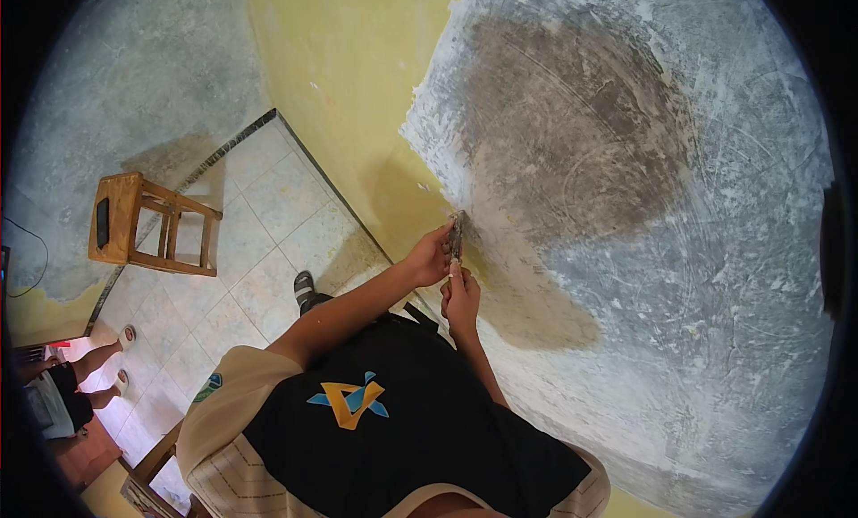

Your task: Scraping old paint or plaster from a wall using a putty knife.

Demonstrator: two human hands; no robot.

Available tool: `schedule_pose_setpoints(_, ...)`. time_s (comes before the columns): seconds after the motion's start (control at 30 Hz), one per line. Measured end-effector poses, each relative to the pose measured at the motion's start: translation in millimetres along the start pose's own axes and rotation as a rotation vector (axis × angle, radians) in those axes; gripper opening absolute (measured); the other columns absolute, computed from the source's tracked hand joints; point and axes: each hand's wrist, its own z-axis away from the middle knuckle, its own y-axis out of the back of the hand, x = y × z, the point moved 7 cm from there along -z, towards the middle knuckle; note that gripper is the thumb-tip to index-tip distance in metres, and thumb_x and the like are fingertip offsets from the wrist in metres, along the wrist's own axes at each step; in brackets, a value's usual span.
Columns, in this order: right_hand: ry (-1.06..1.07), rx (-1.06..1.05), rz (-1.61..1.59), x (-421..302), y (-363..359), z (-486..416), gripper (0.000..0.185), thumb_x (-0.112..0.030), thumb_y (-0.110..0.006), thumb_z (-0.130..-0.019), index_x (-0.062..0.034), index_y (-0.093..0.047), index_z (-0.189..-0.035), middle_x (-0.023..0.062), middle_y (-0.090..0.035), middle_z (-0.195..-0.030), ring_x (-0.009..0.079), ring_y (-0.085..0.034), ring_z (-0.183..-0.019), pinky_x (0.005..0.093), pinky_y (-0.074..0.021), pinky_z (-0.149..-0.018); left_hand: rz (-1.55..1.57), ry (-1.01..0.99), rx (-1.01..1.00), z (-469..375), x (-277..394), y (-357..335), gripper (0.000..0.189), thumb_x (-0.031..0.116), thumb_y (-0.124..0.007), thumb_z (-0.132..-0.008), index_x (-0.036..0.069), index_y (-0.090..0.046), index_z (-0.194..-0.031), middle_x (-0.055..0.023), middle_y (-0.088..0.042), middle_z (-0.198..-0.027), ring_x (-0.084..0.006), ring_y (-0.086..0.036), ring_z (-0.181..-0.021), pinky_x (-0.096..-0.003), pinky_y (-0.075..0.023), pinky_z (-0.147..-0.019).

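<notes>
A putty knife (pixel 457 235), its flat blade smeared with dried residue, is held upright in front of the wall. My right hand (pixel 462 300) is closed around its handle, with the thumb pointing up toward the blade. At the blade's left edge, my left hand (pixel 430 258) grips with thumb and curled fingers. Behind the tool, the wall has yellow paint (pixel 348 55) that stops at a ragged edge. Beyond that edge lies a bare grey scraped surface (pixel 670 303) with a large darker brown patch (pixel 570 129).
A wooden stool (pixel 117 220) with a dark slot in its seat stands on the tiled floor (pixel 261 216) at left. Another person (pixel 64 390) in sandals is at lower left. Nearby is a wooden frame (pixel 151 468). My sandalled foot (pixel 304 287) is near the wall base.
</notes>
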Motion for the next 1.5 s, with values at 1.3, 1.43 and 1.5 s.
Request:
schedule_pose_setpoints(1.3,0.172,-0.029,0.079,-19.6,-36.8,-37.0,0.033,-0.039,-0.056,-0.105,-0.0074,-0.059,-0.095,-0.0044,-0.043,-0.056,0.004,-0.034,-0.041,0.025,-0.0234,-0.038,0.087,-0.191,-0.022,-9.8,44.4,7.5,0.035,0.048,-0.062,-0.098,0.014,-0.061,-0.095,-0.0049,-0.06,-0.079,-0.0219,-0.057,-0.07,-0.0376,-0.0492,-0.066)
schedule_pose_setpoints(1.43,0.081,-0.027,0.054,-10.4,-48.7,-35.9,0.035,-0.043,-0.055,-0.105,-0.0093,-0.057,-0.093,-0.0044,-0.041,-0.054,0.0047,-0.031,-0.036,0.0261,-0.0208,-0.034,0.019,-0.203,-0.083,-8.0,59.1,9.3,0.035,0.048,-0.064,-0.097,0.014,-0.061,-0.093,-0.0045,-0.059,-0.076,-0.022,-0.056,-0.069,-0.0376,-0.0485,-0.064)
schedule_pose_setpoints(1.5,0.089,-0.048,0.03,-8.7,-48.2,-27.7,0.036,-0.043,-0.055,-0.105,-0.0098,-0.056,-0.092,-0.0046,-0.04,-0.054,0.0047,-0.03,-0.036,0.026,-0.0207,-0.034,-0.003,-0.173,-0.028,-8.0,46.3,13.7,0.037,0.049,-0.066,-0.095,0.013,-0.061,-0.09,-0.0044,-0.059,-0.075,-0.0204,-0.056,-0.069,-0.0362,-0.0479,-0.064)
